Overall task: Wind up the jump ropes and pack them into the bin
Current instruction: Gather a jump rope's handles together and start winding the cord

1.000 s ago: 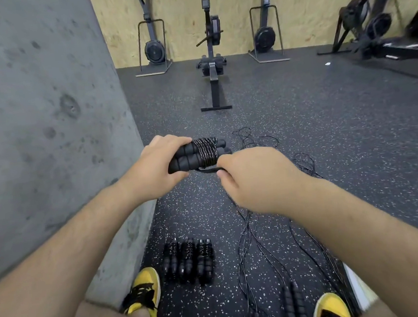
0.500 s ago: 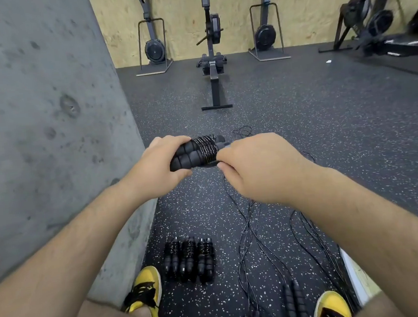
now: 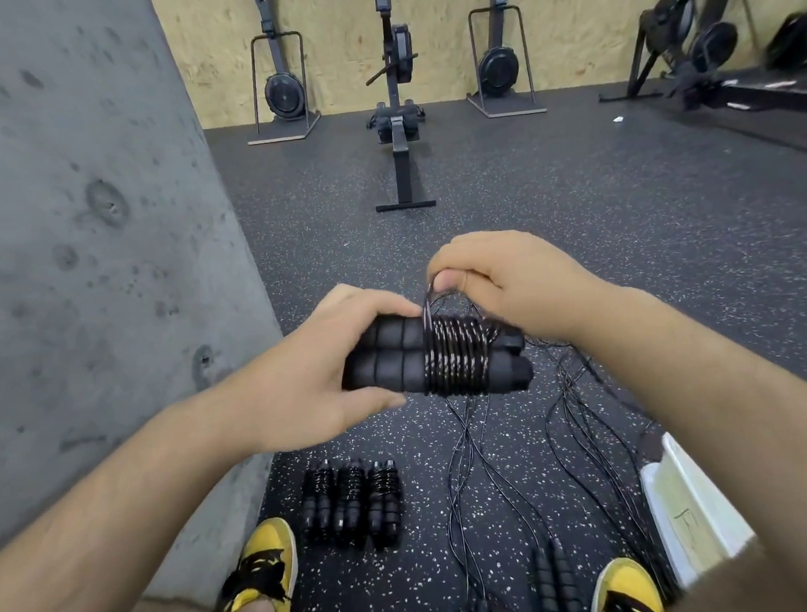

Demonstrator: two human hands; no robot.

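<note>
My left hand [image 3: 310,376] grips a pair of black foam jump-rope handles [image 3: 396,364] held side by side, with thin black cord [image 3: 454,359] wound in many turns round their middle. Just above the coil, my right hand [image 3: 501,283] pinches a loop of that cord. Three wound-up jump ropes [image 3: 352,503] lie in a row on the floor by my left foot. Loose cords [image 3: 571,437] trail over the floor below my hands, ending in unwound handles [image 3: 556,578] at the bottom. A white bin [image 3: 693,515] shows partly at the lower right, behind my right arm.
A grey concrete wall [image 3: 72,235] runs close along my left. My yellow shoes [image 3: 262,563] stand on speckled black rubber flooring. A rowing machine [image 3: 396,113] and other gym machines line the far plywood wall.
My right hand has risen from beside the handles to above them, carrying the cord up over the coil. The handles now sit nearer and lower in view.
</note>
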